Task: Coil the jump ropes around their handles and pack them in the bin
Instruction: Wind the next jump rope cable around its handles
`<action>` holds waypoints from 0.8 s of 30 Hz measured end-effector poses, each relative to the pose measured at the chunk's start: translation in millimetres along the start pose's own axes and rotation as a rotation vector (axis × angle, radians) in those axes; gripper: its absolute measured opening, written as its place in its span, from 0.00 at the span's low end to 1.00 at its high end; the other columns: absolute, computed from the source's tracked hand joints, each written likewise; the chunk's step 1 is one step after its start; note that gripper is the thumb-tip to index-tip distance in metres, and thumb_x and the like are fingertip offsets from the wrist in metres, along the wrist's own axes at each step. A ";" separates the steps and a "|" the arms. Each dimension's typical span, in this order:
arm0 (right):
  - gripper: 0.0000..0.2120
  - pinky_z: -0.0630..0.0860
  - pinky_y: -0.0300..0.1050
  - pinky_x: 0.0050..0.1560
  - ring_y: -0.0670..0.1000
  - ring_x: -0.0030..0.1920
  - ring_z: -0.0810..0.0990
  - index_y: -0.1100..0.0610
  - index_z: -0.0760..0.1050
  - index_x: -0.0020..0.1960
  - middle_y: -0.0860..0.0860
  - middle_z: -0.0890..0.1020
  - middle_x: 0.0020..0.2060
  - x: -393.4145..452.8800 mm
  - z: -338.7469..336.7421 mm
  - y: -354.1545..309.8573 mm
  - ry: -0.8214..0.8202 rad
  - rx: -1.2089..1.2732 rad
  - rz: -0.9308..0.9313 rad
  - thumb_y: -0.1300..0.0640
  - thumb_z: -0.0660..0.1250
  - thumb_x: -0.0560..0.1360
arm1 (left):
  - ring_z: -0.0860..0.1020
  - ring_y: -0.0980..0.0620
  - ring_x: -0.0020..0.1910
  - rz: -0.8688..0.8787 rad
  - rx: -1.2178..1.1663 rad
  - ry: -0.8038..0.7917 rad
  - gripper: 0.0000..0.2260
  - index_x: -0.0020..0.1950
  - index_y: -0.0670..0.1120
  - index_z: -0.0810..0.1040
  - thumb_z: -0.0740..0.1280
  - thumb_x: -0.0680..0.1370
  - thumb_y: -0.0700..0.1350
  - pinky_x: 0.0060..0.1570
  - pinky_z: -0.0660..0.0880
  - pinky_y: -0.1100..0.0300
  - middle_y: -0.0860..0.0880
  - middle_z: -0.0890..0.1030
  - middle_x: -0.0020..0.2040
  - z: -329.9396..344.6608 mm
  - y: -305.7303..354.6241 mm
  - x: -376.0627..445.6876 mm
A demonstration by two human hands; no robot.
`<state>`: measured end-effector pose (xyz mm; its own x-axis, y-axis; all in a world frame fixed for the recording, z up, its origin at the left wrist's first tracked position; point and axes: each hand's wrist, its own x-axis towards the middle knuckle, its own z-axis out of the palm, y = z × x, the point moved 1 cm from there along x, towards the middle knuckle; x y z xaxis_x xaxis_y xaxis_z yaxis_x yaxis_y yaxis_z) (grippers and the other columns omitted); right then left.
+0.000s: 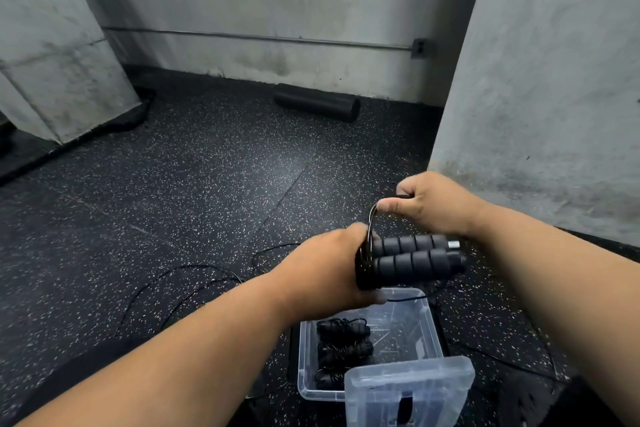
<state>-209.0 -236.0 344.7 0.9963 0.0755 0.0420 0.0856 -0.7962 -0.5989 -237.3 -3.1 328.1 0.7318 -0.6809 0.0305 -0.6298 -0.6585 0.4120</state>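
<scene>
The person is standing over a clear plastic bin (pixel 431 329) on the speckled rubber floor (pixel 173 201), winding a jump rope in mid-air above it. The left hand (pixel 329 267) is gripping one end of the paired foam handles (pixel 414 256), its fingers curled around them where a few turns of thin rope (pixel 371 222) are already bunching; the far ends of the handles are sticking out to the right, unsupported. The right hand (pixel 429 201) is pinching the rope between thumb and curled fingers just above the handles, drawing a loop up and over. The rest of the rope is trailing in slack curves (pixel 180 274) across the floor to the left. In the bin, coiled ropes (pixel 343 347) are lying along the left side, and the loose lid (pixel 408 392) is leaning across the near right corner. What worries me is the slack: it looks likely to snag or kink on the floor as it is being pulled in, tugging the turns loose. The wraps are piling up at one end, so they may be sliding off once released. The handles could also be splaying apart under that one-ended grip, and the lid is partly blocking the drop.
</scene>
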 end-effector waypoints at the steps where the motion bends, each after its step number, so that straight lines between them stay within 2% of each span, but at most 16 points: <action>1: 0.28 0.66 0.44 0.32 0.44 0.28 0.66 0.56 0.69 0.32 0.42 0.69 0.24 -1.1 3.1 5.1 -0.043 0.081 0.016 0.31 0.69 0.69 | 0.81 0.57 0.48 -0.038 -0.068 0.043 0.30 0.57 0.62 0.67 0.81 0.66 0.65 0.45 0.77 0.56 0.59 0.81 0.50 -3.4 -1.6 -1.6; 3: 0.17 0.76 0.45 0.41 0.48 0.35 0.77 0.57 0.77 0.38 0.48 0.80 0.33 -5.2 11.5 10.3 -0.154 0.171 -0.033 0.47 0.71 0.80 | 0.80 0.63 0.48 -0.109 -0.249 0.124 0.34 0.63 0.66 0.64 0.81 0.65 0.65 0.49 0.79 0.59 0.61 0.81 0.51 -9.3 -7.2 -5.8; 4: 0.11 0.80 0.47 0.46 0.51 0.40 0.81 0.57 0.80 0.43 0.51 0.84 0.39 -7.3 16.7 9.7 -0.202 0.135 -0.052 0.55 0.67 0.83 | 0.81 0.64 0.48 -0.130 -0.343 0.148 0.39 0.69 0.68 0.61 0.82 0.66 0.64 0.52 0.80 0.59 0.62 0.81 0.53 -12.2 -10.6 -7.2; 5: 0.11 0.81 0.49 0.48 0.53 0.41 0.82 0.58 0.80 0.46 0.53 0.84 0.42 -9.4 22.6 6.5 -0.250 0.087 -0.046 0.57 0.62 0.84 | 0.82 0.65 0.48 -0.146 -0.429 0.162 0.45 0.73 0.71 0.57 0.83 0.66 0.62 0.54 0.80 0.59 0.62 0.81 0.53 -14.4 -14.4 -7.7; 7: 0.23 0.77 0.45 0.39 0.50 0.33 0.75 0.59 0.74 0.39 0.52 0.79 0.34 -12.8 35.4 -6.3 -0.323 0.012 -0.027 0.45 0.55 0.84 | 0.83 0.64 0.48 -0.156 -0.583 0.167 0.49 0.77 0.75 0.56 0.84 0.67 0.58 0.50 0.80 0.62 0.61 0.82 0.54 -18.5 -19.4 -6.0; 9: 0.28 0.67 0.38 0.29 0.46 0.25 0.67 0.59 0.71 0.36 0.50 0.72 0.28 -14.3 50.2 -18.6 -0.370 -0.032 -0.030 0.40 0.54 0.85 | 0.84 0.60 0.48 -0.136 -0.713 0.174 0.40 0.72 0.72 0.67 0.85 0.67 0.56 0.46 0.79 0.66 0.61 0.84 0.53 -19.3 -22.4 -1.5; 11: 0.28 0.63 0.40 0.27 0.45 0.24 0.63 0.58 0.70 0.35 0.49 0.70 0.26 -16.2 61.3 -24.2 -0.381 -0.063 -0.032 0.40 0.54 0.85 | 0.83 0.61 0.46 -0.153 -0.777 0.198 0.31 0.63 0.69 0.72 0.85 0.66 0.58 0.45 0.77 0.68 0.59 0.85 0.49 -18.0 -25.0 1.5; 13: 0.30 0.64 0.44 0.29 0.47 0.26 0.66 0.57 0.69 0.35 0.48 0.71 0.26 -19.9 63.0 -27.6 -0.335 -0.023 0.023 0.35 0.53 0.84 | 0.82 0.63 0.42 -0.223 -0.727 0.261 0.27 0.58 0.68 0.73 0.84 0.66 0.60 0.41 0.75 0.70 0.60 0.84 0.46 -19.7 -31.9 3.3; 15: 0.27 0.67 0.45 0.33 0.48 0.31 0.73 0.57 0.72 0.41 0.47 0.77 0.31 -20.8 57.5 -31.0 -0.283 -0.115 0.010 0.36 0.54 0.84 | 0.81 0.64 0.39 -0.334 -0.593 0.301 0.25 0.57 0.66 0.72 0.82 0.67 0.59 0.34 0.74 0.71 0.62 0.84 0.45 -25.6 -43.7 4.2; 17: 0.19 0.66 0.45 0.33 0.48 0.35 0.76 0.52 0.71 0.43 0.46 0.78 0.35 -23.8 48.6 -38.8 -0.231 -0.257 -0.069 0.39 0.57 0.84 | 0.81 0.61 0.37 -0.431 -0.374 0.288 0.23 0.57 0.62 0.71 0.79 0.69 0.56 0.32 0.73 0.64 0.57 0.83 0.42 -31.2 -56.1 5.1; 19: 0.17 0.64 0.45 0.32 0.47 0.35 0.75 0.50 0.69 0.41 0.46 0.77 0.35 -30.5 38.6 -53.3 -0.220 -0.341 -0.191 0.42 0.59 0.84 | 0.80 0.57 0.39 -0.484 -0.174 0.262 0.21 0.56 0.60 0.71 0.77 0.69 0.54 0.34 0.70 0.60 0.57 0.82 0.42 -30.2 -62.1 5.8; 21: 0.15 0.64 0.46 0.33 0.51 0.37 0.76 0.50 0.71 0.43 0.45 0.77 0.35 -40.4 32.9 -69.9 -0.227 -0.448 -0.322 0.42 0.60 0.83 | 0.80 0.54 0.40 -0.488 -0.046 0.184 0.20 0.56 0.57 0.72 0.75 0.68 0.53 0.36 0.73 0.58 0.55 0.82 0.42 -20.7 -61.5 6.5; 24: 0.13 0.67 0.46 0.36 0.53 0.38 0.76 0.48 0.76 0.46 0.45 0.77 0.35 -51.1 26.7 -89.9 -0.218 -0.625 -0.509 0.40 0.62 0.81 | 0.83 0.46 0.45 -0.394 0.113 -0.004 0.22 0.57 0.53 0.72 0.76 0.70 0.58 0.42 0.77 0.55 0.52 0.83 0.46 0.4 -54.1 6.5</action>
<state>-268.0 -152.2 375.0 0.8152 0.5792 -0.0065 0.5792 -0.8151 0.0081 -198.6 28.0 305.7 0.9218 -0.3707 -0.1137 -0.3265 -0.9001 0.2884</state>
